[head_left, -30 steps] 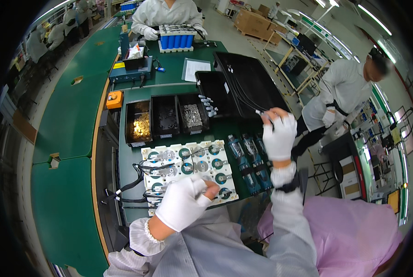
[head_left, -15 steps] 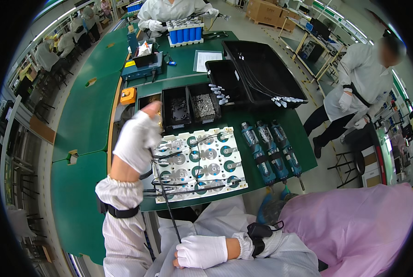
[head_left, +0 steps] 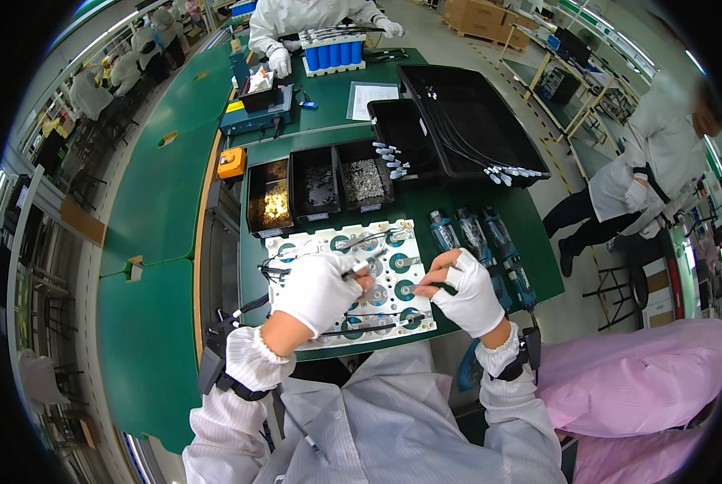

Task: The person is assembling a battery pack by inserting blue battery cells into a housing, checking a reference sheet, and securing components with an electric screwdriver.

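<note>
My left hand (head_left: 316, 292), in a white glove with bare fingertips, is over the middle of a white plate (head_left: 429, 319) set with round cells and metal tabs. Its fingers are closed on a black cable (head_left: 362, 265) with a pale sleeve near its end. Part of this cable is hidden under the hand. Over the plate's right edge, my right hand (head_left: 472, 300) has its thumb and fingers pinched together beside a metal tab (head_left: 410, 289); anything between them is too small to make out. A cable with a grey end (head_left: 310, 442) hangs over my lap.
Behind the plate stand black bins with brass-coloured (head_left: 275, 206), black (head_left: 319, 192) and silver (head_left: 364, 181) small parts. Several blue power screwdrivers (head_left: 475, 234) lie right. A large black tray (head_left: 482, 121) holds cables. Across the table, a person handles a blue-celled pack (head_left: 333, 55).
My left hand has come from beside the bins onto the plate. My right hand has risen from my lap to the plate's right edge, letting go of the cable there.
</note>
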Motion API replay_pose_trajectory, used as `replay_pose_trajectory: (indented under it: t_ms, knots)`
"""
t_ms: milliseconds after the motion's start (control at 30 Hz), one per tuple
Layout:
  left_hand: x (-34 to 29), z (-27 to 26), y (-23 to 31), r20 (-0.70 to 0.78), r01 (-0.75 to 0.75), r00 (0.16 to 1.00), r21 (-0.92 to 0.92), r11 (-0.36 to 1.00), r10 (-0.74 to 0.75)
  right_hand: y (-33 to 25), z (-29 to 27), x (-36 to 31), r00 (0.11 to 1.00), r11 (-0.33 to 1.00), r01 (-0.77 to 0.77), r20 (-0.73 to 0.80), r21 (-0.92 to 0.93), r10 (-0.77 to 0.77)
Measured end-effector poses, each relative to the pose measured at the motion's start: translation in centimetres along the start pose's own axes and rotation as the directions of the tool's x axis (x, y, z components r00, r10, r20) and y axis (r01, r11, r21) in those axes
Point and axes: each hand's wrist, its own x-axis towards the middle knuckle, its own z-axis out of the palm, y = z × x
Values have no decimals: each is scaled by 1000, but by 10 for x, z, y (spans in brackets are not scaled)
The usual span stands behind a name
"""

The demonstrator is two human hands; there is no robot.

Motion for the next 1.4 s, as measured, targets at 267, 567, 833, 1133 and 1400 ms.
replay_pose_trajectory:
  t_ms: [267,567,833,1133,1400]
  knots:
    - [11,7,25,40,30,999,-135,990,-25,-11,-8,12,997,997,-26,74,75,21]
    - [19,17,21,110,63,994,-354,933,-26,4,1,4,989,984,-6,147,180,-21]
    - [22,19,14,154,-193,957,-302,934,247,-7,17,15,988,982,20,-155,187,9]
    - [22,39,0,-30,-231,972,-271,934,232,16,30,2,998,997,-37,-44,64,40]
    - [33,53,0,-165,-375,924,-228,899,344,25,33,9,989,1000,21,-148,16,-18]
